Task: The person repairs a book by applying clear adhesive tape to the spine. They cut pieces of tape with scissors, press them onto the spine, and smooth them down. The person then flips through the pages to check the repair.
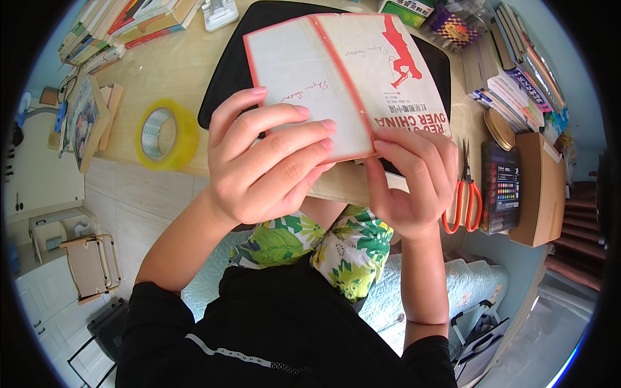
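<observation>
A worn paperback book cover (310, 72), pale with red edges and a red spine line, lies spread and upside down to me, partly over a black mat (228, 72). My left hand (271, 155) rests its spread fingers over the lower left part of the cover; the thumb is mostly hidden. With fingers and thumb, my right hand (412, 174) pinches the lower edge just right of the spine line. What lies under the cover is mostly hidden. A roll of yellow-edged clear tape (189, 136) stands left of my left hand. Orange-handled scissors (458, 206) lie right of my right hand.
Books (92, 43) are piled at the back left, more books (514, 99) at the right. A box of markers (499, 189), a round gold lid (499, 128) and a cardboard box (538, 189) sit on the right of the wooden desk (170, 63). A white stand (219, 14) is at the back.
</observation>
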A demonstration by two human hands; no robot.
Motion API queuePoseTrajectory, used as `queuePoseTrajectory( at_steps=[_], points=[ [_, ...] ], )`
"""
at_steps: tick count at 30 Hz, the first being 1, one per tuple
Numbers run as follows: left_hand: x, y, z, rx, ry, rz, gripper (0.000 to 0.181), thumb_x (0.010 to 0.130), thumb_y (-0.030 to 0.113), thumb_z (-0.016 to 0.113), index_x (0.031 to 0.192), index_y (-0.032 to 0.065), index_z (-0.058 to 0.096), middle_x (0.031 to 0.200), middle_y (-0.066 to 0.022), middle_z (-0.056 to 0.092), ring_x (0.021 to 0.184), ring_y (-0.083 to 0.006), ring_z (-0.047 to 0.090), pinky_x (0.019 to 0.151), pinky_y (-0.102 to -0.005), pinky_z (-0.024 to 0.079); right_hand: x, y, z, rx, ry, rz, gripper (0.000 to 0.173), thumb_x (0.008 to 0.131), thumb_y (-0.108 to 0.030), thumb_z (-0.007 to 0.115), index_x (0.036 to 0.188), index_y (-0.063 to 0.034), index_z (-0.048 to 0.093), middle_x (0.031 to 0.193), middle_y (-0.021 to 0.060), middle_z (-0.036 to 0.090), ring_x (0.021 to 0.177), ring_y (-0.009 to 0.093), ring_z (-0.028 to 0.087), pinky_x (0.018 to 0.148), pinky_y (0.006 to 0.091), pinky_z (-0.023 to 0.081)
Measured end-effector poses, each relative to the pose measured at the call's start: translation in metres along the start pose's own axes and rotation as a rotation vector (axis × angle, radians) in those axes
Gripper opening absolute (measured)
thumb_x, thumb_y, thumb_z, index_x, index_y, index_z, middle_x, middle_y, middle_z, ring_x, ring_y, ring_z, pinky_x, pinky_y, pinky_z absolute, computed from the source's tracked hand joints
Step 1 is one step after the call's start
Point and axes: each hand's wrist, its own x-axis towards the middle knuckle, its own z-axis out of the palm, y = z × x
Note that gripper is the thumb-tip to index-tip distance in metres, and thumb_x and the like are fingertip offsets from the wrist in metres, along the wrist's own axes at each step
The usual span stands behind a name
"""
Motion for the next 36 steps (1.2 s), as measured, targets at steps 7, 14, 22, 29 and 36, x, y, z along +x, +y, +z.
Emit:
queuePoseTrajectory(
  at_steps=[7,14,22,29,36],
  points=[
    [-0.001,0.0,-0.001,0.0,-0.004,-0.001,0.025,0.063,0.011,0.084,0.086,0.0082,0.077,0.096,-0.0025,0.076,0.092,-0.0233,0.066,0.099,-0.0463,0.046,0.002,0.0,0.0,0.024,-0.007,-0.034,0.027,0.066,-0.008,0.081,0.092,-0.0093,0.073,0.097,0.0018,0.073,0.08,0.021,0.062,0.073,0.0335,0.044],
    [-0.001,-0.001,-0.001,0.001,-0.01,-0.001,0.025,0.062,0.011,0.084,0.086,0.0085,0.077,0.095,-0.0015,0.076,0.09,-0.0227,0.065,0.099,-0.0463,0.045,0.006,0.002,0.0,-0.01,-0.013,-0.117,0.029,0.063,-0.007,0.08,0.091,-0.0096,0.074,0.095,-0.0008,0.072,0.079,0.019,0.062,0.072,0.0317,0.044],
    [-0.004,-0.001,-0.002,0.013,-0.002,-0.002,0.025,0.061,0.009,0.084,0.085,0.0095,0.078,0.095,0.0001,0.076,0.09,-0.0221,0.064,0.098,-0.0461,0.045,0.004,-0.004,-0.003,-0.033,-0.04,-0.084,0.029,0.063,-0.004,0.079,0.09,-0.0102,0.074,0.094,-0.002,0.072,0.079,0.018,0.061,0.074,0.0316,0.044],
    [-0.003,-0.001,-0.003,0.005,-0.007,-0.01,0.025,0.062,0.01,0.084,0.086,0.0098,0.078,0.096,0.0002,0.076,0.09,-0.0219,0.064,0.098,-0.0463,0.045,0.002,0.006,-0.002,-0.034,0.021,0.004,0.037,0.061,-0.003,0.082,0.095,-0.0124,0.072,0.098,-0.0024,0.074,0.081,0.019,0.062,0.076,0.0321,0.044],
    [-0.003,0.0,-0.002,0.004,0.01,-0.013,0.026,0.062,0.01,0.084,0.087,0.0099,0.079,0.095,-0.0003,0.076,0.09,-0.0223,0.064,0.099,-0.0467,0.045,0.001,0.008,-0.007,-0.007,-0.008,0.01,0.033,0.059,-0.001,0.082,0.088,-0.0121,0.073,0.095,-0.0019,0.073,0.082,0.02,0.061,0.075,0.0326,0.044]
  ],
)
